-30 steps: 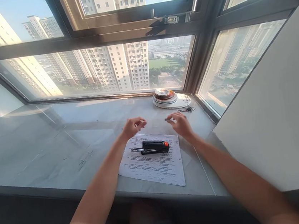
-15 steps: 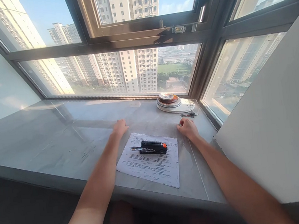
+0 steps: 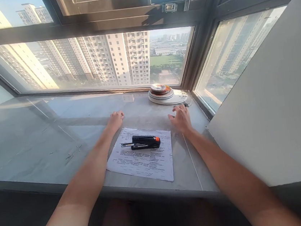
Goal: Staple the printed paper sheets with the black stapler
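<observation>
Head view: thin slivers [image 3: 70,153] are lying on the pale ledge [image 3: 33,135], left of and nearer the body than the left hand [image 3: 115,120], which is curling loosely; cannot tell whether it is pinching anything. Nearer the body than both hands, a black stapler [image 3: 146,142] with an orange patch is lying on printed sheets [image 3: 137,161], its slim metal part pointing leftward. Stacked plates [image 3: 162,95] are sitting beyond the right hand [image 3: 181,119], whose thumb is standing apart from bent fingers, a dark item [image 3: 187,105] lying partly hidden just past it.
</observation>
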